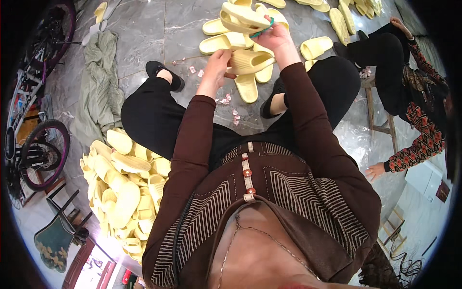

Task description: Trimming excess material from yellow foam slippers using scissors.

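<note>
A pale-yellow moulded slipper with a ridged strap (243, 61) is raised over the floor in front of us, its opening turned to our right. Our left hand (215, 70) grasps it by the toe end, fingers over the top and thumb beneath. Just beyond it, a second pale-yellow slipper (243, 17) is up in our right hand (278, 38), whose fingers appear closed around its near end. A thin teal-green curved piece (263, 29) lies against those fingers; we cannot tell what it is.

We judge the step in hand to be handling the two slippers together, one per hand. The next move seems to call for firm grips and both slippers turned to lie the same way.

Under and around our hands, more loose yellow slippers (247, 87) lie on the grey marbled tile floor (139, 45), some overlapping, and they crowd any spot for setting one down. Small pink-and-white scraps (225, 99) are scattered near our black shoes (177, 83).

To our left, a large heap of yellow slippers (126, 204) rises beside our leg, with a crumpled grey-green cloth (98, 86) and a bicycle with purple-rimmed wheels (64, 149) farther out. To our right, a co-worker in a red-and-black patterned sleeve (417, 144) sits near a wooden stool (373, 108).
</note>
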